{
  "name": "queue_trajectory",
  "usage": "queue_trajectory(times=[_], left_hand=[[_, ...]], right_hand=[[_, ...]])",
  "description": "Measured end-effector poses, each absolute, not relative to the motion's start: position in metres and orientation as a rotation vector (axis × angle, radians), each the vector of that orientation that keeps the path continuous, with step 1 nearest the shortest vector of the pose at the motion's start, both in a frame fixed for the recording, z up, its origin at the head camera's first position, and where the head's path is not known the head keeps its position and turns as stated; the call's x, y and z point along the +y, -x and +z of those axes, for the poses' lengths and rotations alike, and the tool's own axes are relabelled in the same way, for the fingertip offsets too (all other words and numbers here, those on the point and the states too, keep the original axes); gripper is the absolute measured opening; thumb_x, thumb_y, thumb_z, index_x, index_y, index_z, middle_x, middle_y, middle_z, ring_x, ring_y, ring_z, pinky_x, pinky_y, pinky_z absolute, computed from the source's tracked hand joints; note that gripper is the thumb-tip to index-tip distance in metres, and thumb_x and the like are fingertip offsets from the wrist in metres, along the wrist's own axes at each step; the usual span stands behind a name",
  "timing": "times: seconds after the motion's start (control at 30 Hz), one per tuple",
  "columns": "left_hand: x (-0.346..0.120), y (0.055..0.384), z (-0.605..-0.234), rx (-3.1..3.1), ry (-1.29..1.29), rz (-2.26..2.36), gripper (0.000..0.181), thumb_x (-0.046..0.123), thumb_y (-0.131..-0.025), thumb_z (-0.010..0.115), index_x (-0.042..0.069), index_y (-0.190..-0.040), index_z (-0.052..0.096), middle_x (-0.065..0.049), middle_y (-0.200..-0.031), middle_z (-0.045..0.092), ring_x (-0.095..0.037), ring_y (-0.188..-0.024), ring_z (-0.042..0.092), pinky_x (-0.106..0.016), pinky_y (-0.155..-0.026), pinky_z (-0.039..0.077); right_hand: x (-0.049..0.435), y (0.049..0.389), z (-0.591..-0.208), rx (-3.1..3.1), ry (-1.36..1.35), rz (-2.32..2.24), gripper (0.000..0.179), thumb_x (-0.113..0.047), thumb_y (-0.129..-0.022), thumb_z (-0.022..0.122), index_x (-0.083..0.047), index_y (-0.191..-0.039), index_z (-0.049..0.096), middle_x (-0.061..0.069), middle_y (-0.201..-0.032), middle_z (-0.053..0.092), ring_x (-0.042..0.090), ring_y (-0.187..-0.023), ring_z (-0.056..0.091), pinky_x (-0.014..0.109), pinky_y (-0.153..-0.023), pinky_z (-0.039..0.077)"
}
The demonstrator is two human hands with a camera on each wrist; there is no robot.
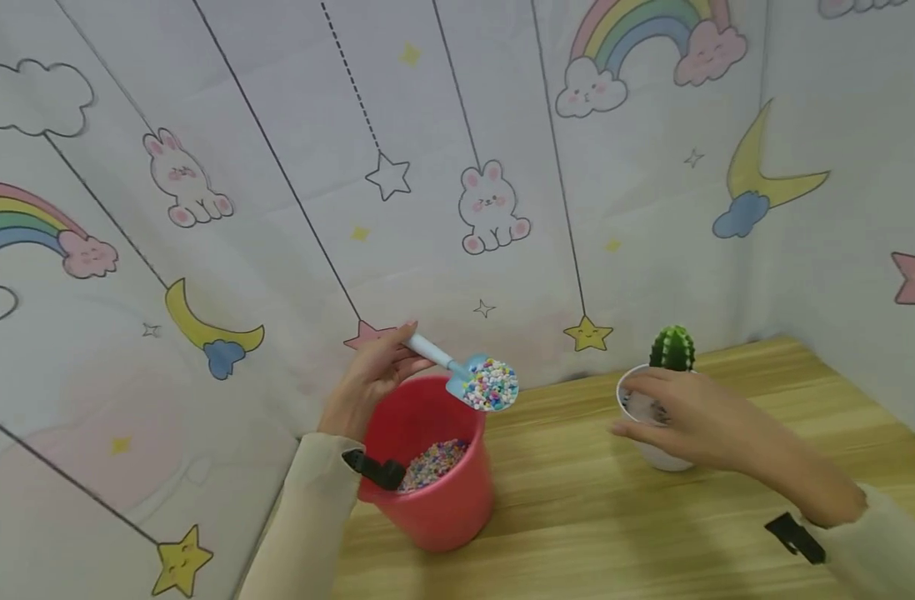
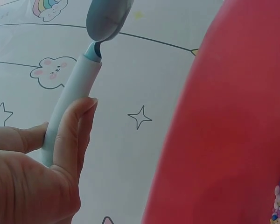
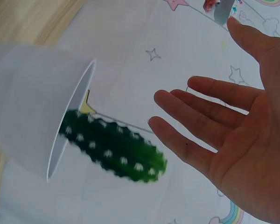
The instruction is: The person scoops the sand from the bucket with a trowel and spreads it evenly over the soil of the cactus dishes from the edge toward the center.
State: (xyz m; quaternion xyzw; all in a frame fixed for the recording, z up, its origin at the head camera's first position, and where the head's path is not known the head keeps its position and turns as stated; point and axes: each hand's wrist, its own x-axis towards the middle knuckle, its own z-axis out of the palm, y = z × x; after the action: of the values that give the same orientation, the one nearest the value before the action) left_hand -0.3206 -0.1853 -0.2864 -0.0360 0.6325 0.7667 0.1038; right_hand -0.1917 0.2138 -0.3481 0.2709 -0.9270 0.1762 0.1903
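Note:
My left hand grips the pale handle of a small light-blue shovel, whose blade is heaped with colourful pebbles. The blade is beyond the right rim of a red bucket; more pebbles lie inside. In the left wrist view, fingers and thumb close around the shovel's handle. My right hand hovers by a white pot holding a green cactus. The right wrist view shows the hand with fingers extended, apart from the cactus and the pot.
Bucket and pot stand on a wood-grain table, the bucket left and the pot right. A pale cloth printed with rabbits, stars, moons and rainbows hangs behind and at both sides. Dark straps sit on both wrists.

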Motion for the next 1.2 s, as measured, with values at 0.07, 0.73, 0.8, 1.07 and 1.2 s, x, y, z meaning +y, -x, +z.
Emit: queue_trajectory(times=[0.07,0.73,0.8,1.07,1.2], left_hand=[[-0.182,0.321,-0.288,1.87,0.132,2.261,0.028,0.031,-0.105,0.065,0.005,-0.116,0.062,-0.007,-0.089,0.077,-0.022,-0.081,0.082,-0.032,-0.076,0.067],[-0.124,0.335,-0.293,1.853,0.14,2.243,0.035,0.029,-0.103,0.069,0.002,-0.125,0.065,-0.013,-0.096,0.076,-0.028,-0.087,0.081,-0.04,-0.088,0.065],[-0.118,0.337,-0.295,1.842,0.148,2.249,0.035,0.029,-0.102,0.071,0.002,-0.123,0.066,-0.013,-0.095,0.076,-0.028,-0.086,0.082,-0.039,-0.086,0.066],[-0.094,0.345,-0.303,1.818,0.121,2.253,0.029,0.024,-0.104,0.068,-0.002,-0.117,0.066,-0.012,-0.087,0.075,-0.024,-0.078,0.081,-0.035,-0.072,0.069],[-0.08,0.349,-0.306,1.799,0.123,2.256,0.027,0.021,-0.104,0.067,-0.003,-0.117,0.066,-0.014,-0.086,0.075,-0.027,-0.083,0.081,-0.036,-0.074,0.068]], right_hand=[[0.22,0.189,-0.349,-2.635,-0.74,0.505,0.051,-0.053,-0.094,0.075,-0.012,-0.124,0.072,0.005,-0.12,0.076,0.01,-0.086,0.072,0.035,-0.074,0.064],[0.278,0.179,-0.357,-2.658,-0.477,0.439,0.06,-0.053,-0.089,0.081,-0.002,-0.12,0.075,0.019,-0.115,0.079,0.039,-0.104,0.076,0.059,-0.086,0.063],[0.281,0.18,-0.36,-2.679,-0.442,0.442,0.066,-0.055,-0.089,0.08,0.002,-0.122,0.074,0.023,-0.116,0.077,0.043,-0.105,0.075,0.061,-0.087,0.062],[0.293,0.192,-0.378,-2.745,-0.374,0.462,0.086,-0.059,-0.091,0.076,0.013,-0.134,0.06,0.036,-0.129,0.067,0.056,-0.117,0.066,0.069,-0.094,0.057],[0.297,0.197,-0.386,-2.777,-0.355,0.478,0.092,-0.059,-0.091,0.075,0.018,-0.138,0.054,0.042,-0.133,0.061,0.06,-0.122,0.061,0.072,-0.098,0.054]])
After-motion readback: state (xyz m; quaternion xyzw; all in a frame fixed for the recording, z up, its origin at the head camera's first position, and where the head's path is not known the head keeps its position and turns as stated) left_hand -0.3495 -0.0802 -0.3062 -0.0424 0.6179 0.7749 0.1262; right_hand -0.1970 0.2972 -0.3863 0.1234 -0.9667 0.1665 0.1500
